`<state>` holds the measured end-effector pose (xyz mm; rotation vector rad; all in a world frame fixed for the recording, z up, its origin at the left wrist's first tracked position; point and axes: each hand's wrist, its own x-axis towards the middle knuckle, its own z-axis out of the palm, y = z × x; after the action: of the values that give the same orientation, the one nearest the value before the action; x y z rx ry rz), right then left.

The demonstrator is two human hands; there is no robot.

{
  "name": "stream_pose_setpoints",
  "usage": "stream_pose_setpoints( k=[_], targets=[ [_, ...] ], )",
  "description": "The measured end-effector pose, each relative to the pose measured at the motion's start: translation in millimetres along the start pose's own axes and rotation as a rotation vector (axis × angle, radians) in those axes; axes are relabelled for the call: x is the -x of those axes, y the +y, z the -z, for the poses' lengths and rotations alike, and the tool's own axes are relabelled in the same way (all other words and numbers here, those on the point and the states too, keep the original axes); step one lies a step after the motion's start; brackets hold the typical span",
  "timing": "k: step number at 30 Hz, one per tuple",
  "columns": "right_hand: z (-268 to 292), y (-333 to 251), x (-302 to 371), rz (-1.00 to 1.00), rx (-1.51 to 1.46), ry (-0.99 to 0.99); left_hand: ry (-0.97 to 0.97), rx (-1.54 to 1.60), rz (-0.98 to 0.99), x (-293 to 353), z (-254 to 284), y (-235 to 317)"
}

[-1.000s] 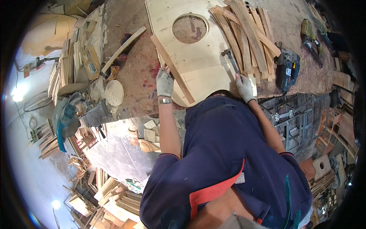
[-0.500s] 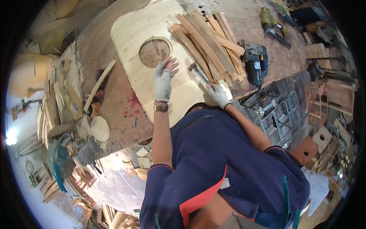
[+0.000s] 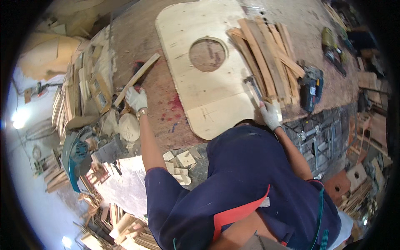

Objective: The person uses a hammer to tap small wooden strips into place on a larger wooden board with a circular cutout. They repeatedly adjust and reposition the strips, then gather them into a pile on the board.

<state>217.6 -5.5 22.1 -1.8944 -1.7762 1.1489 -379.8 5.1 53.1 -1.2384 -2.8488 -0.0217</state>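
In the head view, a long pale wooden strip (image 3: 139, 77) is seen lying aslant on the reddish-brown counter (image 3: 166, 104), its upper end pointing toward the plywood panel (image 3: 200, 75) and its lower end held at the gloved left hand (image 3: 136, 98), whose fingers are closed around the strip. The strip is narrow, flat and light in colour, with straight edges. The gloved right hand (image 3: 271, 114) is clamped on the handle of a hammer (image 3: 255, 89), whose metal head is rested at the panel's right edge, just beside a stack of wooden slats (image 3: 266, 54). The panel is pale, with rounded corners and a round hole cut through it, and pencil marks are visible near its lower edge. A dark power tool (image 3: 310, 87) is placed to the right of the slats. A small round wooden disc (image 3: 129, 127) is seen just below the left hand, near a heap of offcuts (image 3: 85, 87) at the counter's left side.
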Motion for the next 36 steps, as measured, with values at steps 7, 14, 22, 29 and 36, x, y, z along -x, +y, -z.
stream_pose_setpoints(
  k=[7, 14, 22, 29, 36],
  targets=[
    [1.3, 8.4, -8.0, -0.011, 0.009, -0.070, 0.191, -0.206, -0.243, -53.7, -40.1, -63.0],
    [1.8, 9.9, -4.3, -0.017, -0.028, -0.066, 0.158, -0.123, -0.281, -36.9, -0.8, -21.7],
    [1.4, 0.9, -3.0, -0.013, -0.037, -0.042, 0.005, 0.530, -0.427, 177.8, -0.1, 81.9],
    [9.0, -31.6, -6.9, 0.146, 0.058, -0.004, -0.033, 0.317, -0.439, 273.5, -10.9, 165.0],
    [33.1, -116.4, 16.4, 0.432, 0.011, 0.388, 0.068, 0.193, -0.421, 280.0, -54.4, 181.3]
  ],
)
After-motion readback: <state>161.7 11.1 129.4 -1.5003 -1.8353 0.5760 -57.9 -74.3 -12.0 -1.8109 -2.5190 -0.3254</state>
